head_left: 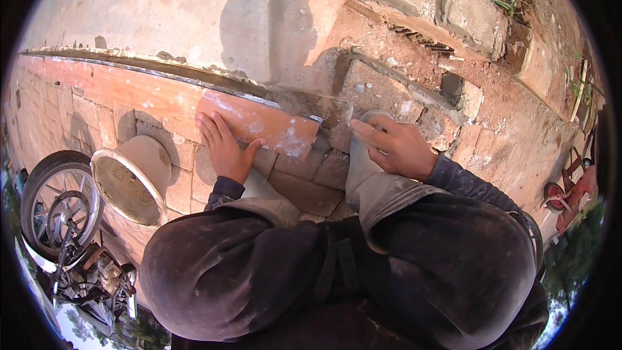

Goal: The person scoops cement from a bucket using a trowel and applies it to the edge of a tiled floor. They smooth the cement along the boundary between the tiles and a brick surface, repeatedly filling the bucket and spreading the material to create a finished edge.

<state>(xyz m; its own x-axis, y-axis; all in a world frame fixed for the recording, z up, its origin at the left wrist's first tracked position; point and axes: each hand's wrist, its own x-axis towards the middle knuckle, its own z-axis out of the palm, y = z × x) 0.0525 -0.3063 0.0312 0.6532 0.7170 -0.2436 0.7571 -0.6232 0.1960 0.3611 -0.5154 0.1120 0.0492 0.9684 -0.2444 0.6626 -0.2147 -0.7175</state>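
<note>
My left hand (225,149) lies with fingers spread on the near edge of a short orange-brown plank-like piece (265,122) spotted with white smears. This piece lines up with a longer orange-brown strip (129,89) running left along the edge of a grey concrete slab (168,13). To the right, my right hand (398,148) is closed, thumb and fingers drawn together above my right grey boot (363,168). A small pale tip shows at its fingertips, but what it belongs to is hidden. The plank's right end stops short of this hand.
A mortar-stained bucket (133,178) stands at the left, beside a motorcycle (65,220). Brick paving (304,185) lies under my feet. At the upper right are broken concrete (466,16), rubble and a rough, dug-out stretch of ground. A red object (573,198) sits at the far right.
</note>
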